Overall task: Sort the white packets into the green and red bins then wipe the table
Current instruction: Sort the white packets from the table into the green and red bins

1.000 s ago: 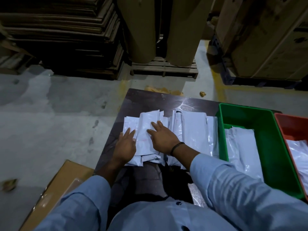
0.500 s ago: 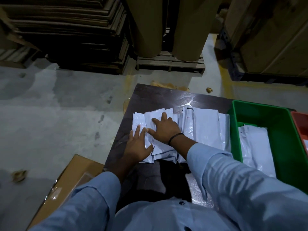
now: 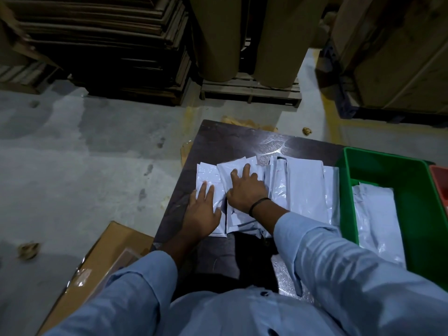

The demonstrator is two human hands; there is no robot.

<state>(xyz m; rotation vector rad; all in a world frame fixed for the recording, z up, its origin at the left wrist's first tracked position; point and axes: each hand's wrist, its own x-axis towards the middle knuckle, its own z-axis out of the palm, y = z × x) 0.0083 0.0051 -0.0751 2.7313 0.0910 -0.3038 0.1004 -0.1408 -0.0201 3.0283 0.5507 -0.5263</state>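
At nine o'clock in my view a grey concrete floor (image 3: 72, 154) spreads out, patchy with darker stains, and a crumpled brown scrap (image 3: 28, 249) lies on it near eight. Up at eleven I see flattened cardboard sheets (image 3: 101, 44) stacked in shadow. A cardboard box (image 3: 101, 258) sits on the floor at seven, just beside the dark table (image 3: 230, 139).

On the table's left half lies the fanned pile of white packets (image 3: 305, 185), overlapping one another. My feed shows the left hand (image 3: 202, 212) flat on the pile's nine o'clock edge, fingers straight and together, palm down. Just beside it the right hand (image 3: 247, 192), a dark band (image 3: 258, 204) on its wrist, presses on the top packets with fingers spread wide; neither hand grips anything. Blue sleeves cover the near edge of the table.

At twelve, two brown paper rolls (image 3: 218, 40) stand on a wooden pallet (image 3: 249, 90). A yellow floor line (image 3: 332, 127) runs at one o'clock, with large brown cartons (image 3: 400, 57) behind it. At three the green bin (image 3: 412, 190) sits touching the pile's right edge and holds more packets (image 3: 378, 214). Only a corner of the red bin (image 3: 440, 183) shows beyond it.
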